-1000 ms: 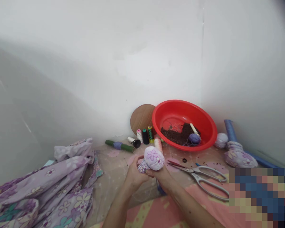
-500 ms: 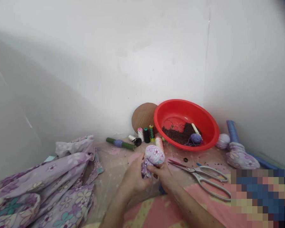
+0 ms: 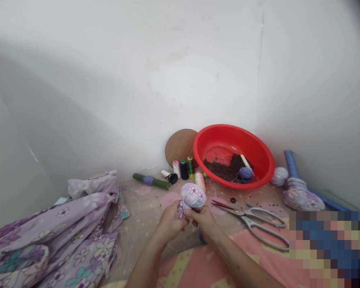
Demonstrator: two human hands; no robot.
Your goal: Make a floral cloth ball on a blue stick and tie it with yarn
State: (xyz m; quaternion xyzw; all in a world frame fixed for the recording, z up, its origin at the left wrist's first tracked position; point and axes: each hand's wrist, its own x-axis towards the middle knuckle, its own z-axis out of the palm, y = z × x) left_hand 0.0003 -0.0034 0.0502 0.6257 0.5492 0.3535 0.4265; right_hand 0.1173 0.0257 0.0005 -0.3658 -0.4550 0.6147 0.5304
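A small stuffed pouch of purple flowered cloth point(image 3: 193, 195) stands upright between both my hands at the middle of the view. My left hand point(image 3: 169, 223) is closed round its gathered neck from the left. My right hand point(image 3: 203, 221) pinches the same neck from the right, fingers pressed together just under the round top. What lies between the fingertips besides cloth is hidden.
Large scissors point(image 3: 252, 222) lie right of my hands. A red basin point(image 3: 258, 150) by the wall holds dark grains and purple yarn. Several thread spools point(image 3: 183, 169), a green roll point(image 3: 151, 181), another stuffed pouch point(image 3: 301, 196) and a heap of flowered cloth point(image 3: 63, 232) lie around.
My hands shifted a little around the pouch's neck; the pouch has stayed upright in nearly the same place. The view moved slightly.
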